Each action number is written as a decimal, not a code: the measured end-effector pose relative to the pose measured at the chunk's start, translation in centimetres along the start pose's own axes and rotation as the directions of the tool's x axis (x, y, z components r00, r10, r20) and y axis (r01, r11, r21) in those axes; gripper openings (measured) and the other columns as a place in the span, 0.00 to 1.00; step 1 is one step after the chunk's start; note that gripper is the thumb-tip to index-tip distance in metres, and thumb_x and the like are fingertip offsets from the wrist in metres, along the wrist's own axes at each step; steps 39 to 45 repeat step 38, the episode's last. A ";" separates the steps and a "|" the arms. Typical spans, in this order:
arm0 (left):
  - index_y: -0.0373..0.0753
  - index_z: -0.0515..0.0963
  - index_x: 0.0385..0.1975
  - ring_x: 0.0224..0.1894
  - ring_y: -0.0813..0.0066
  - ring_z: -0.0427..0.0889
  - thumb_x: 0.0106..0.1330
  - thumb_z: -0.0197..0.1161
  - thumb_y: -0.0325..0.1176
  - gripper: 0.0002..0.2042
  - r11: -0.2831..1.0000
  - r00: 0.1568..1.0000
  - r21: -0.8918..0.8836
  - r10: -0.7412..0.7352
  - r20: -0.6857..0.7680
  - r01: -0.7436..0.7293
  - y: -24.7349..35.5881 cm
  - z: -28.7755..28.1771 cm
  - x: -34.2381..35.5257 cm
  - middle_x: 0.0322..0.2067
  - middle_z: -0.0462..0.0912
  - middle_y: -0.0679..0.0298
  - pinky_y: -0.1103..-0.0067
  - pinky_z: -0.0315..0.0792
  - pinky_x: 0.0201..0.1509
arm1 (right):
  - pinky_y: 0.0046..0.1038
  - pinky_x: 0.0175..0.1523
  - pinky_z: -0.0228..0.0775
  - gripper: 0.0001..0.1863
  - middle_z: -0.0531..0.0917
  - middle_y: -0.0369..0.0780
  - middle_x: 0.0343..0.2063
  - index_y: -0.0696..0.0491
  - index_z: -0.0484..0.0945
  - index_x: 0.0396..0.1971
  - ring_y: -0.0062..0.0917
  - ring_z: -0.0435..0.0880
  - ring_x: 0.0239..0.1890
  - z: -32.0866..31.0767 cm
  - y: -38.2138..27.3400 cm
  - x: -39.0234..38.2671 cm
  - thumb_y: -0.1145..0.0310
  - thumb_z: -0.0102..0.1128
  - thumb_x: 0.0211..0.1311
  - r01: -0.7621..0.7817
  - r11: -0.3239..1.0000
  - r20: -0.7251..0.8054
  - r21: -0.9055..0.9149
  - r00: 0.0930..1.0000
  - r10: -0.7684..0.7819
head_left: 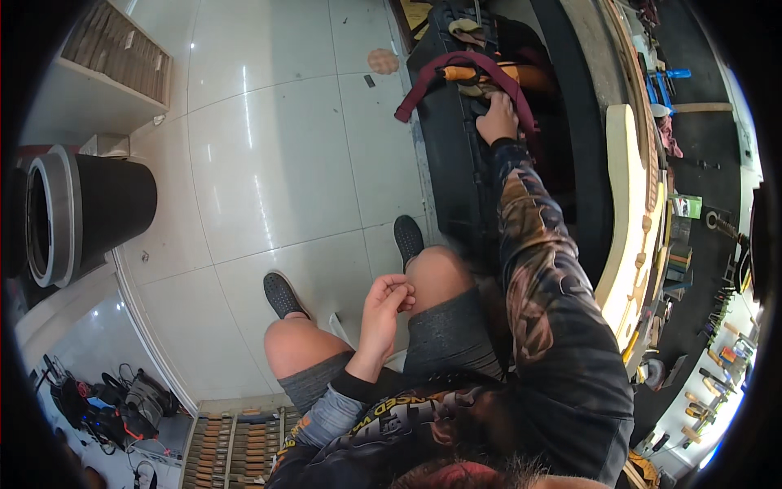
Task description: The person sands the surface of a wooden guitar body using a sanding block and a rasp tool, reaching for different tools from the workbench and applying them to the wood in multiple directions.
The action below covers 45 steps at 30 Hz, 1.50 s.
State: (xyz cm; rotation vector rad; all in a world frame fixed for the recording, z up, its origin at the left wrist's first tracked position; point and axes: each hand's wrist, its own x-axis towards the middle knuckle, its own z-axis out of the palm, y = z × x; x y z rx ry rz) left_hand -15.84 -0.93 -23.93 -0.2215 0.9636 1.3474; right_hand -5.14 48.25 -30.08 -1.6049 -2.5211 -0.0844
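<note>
Ahead and to the right, my right hand reaches into an open black box or case. Its fingers bend down among the contents, so what they grip is hidden. A dark red strap loops over the box's edge around that hand. Beside the fingertips lies an orange and black object, partly covered by the strap. An olive and tan cloth-like piece rests at the far end. My left hand is held over my right knee, thumb and fingers pinched together; anything between them is too small to make out.
On the right runs a workbench with a long cream wooden piece and several hand tools. A black bin stands at the left. A round tan disc and a small dark piece lie on the tiled floor.
</note>
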 end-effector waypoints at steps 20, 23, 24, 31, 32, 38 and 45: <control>0.37 0.78 0.62 0.46 0.74 0.86 0.85 0.60 0.33 0.13 0.996 0.999 0.075 0.043 -0.003 -0.042 0.2 -1.2 0.3 0.48 0.87 0.63 0.72 0.79 0.55 | 0.50 0.67 0.84 0.26 0.88 0.59 0.60 0.58 0.81 0.62 0.52 0.91 0.62 -8.9 -6.2 4.4 0.62 0.64 0.68 -0.071 0.962 0.229 -0.265 0.964 0.134; 0.38 0.78 0.62 0.46 0.74 0.86 0.85 0.61 0.33 0.13 0.995 0.997 0.073 0.072 -0.012 -0.071 0.2 -1.5 -0.3 0.48 0.87 0.63 0.72 0.79 0.55 | 0.50 0.68 0.81 0.29 0.90 0.59 0.58 0.62 0.86 0.58 0.53 0.90 0.63 -11.6 -7.1 5.2 0.55 0.65 0.66 -0.313 0.946 0.212 0.081 0.933 0.291; 0.38 0.78 0.62 0.46 0.74 0.86 0.85 0.61 0.33 0.13 0.995 0.998 0.075 0.065 -0.006 -0.065 0.0 -1.2 -0.1 0.48 0.87 0.63 0.72 0.79 0.55 | 0.50 0.67 0.81 0.30 0.90 0.59 0.57 0.64 0.89 0.56 0.55 0.90 0.63 -12.5 -5.7 5.8 0.52 0.64 0.66 -0.458 0.837 0.187 0.301 0.888 0.419; 0.39 0.79 0.60 0.44 0.75 0.86 0.83 0.62 0.33 0.12 0.991 0.995 0.095 0.098 -0.005 -0.097 0.3 -1.4 1.8 0.47 0.87 0.64 0.73 0.78 0.52 | 0.50 0.71 0.78 0.31 0.90 0.59 0.58 0.59 0.92 0.55 0.57 0.89 0.64 -16.6 -12.6 3.6 0.48 0.62 0.65 -0.392 0.910 0.132 0.135 0.917 0.376; 0.39 0.79 0.60 0.44 0.75 0.86 0.82 0.62 0.34 0.12 0.989 0.995 0.110 0.098 0.029 -0.100 0.2 -0.8 2.1 0.46 0.87 0.65 0.73 0.78 0.52 | 0.50 0.71 0.78 0.31 0.90 0.59 0.58 0.59 0.92 0.55 0.57 0.89 0.64 -17.5 -12.2 3.4 0.48 0.62 0.65 -0.393 0.910 0.116 0.131 0.918 0.380; 0.40 0.79 0.60 0.43 0.75 0.86 0.81 0.64 0.35 0.14 0.971 0.993 0.214 0.092 0.069 -0.104 -0.1 -1.0 1.3 0.45 0.87 0.65 0.72 0.78 0.52 | 0.46 0.74 0.77 0.33 0.90 0.56 0.60 0.53 0.92 0.60 0.51 0.88 0.68 -20.7 -13.9 1.3 0.46 0.61 0.65 -0.325 0.943 0.179 0.078 0.935 0.307; 0.40 0.79 0.60 0.43 0.75 0.86 0.81 0.64 0.35 0.14 0.971 0.993 0.214 0.092 0.069 -0.104 -0.1 -1.0 1.3 0.45 0.87 0.65 0.72 0.78 0.52 | 0.46 0.74 0.77 0.33 0.90 0.56 0.60 0.53 0.92 0.60 0.51 0.88 0.68 -20.7 -13.9 1.3 0.46 0.61 0.65 -0.325 0.943 0.179 0.078 0.935 0.307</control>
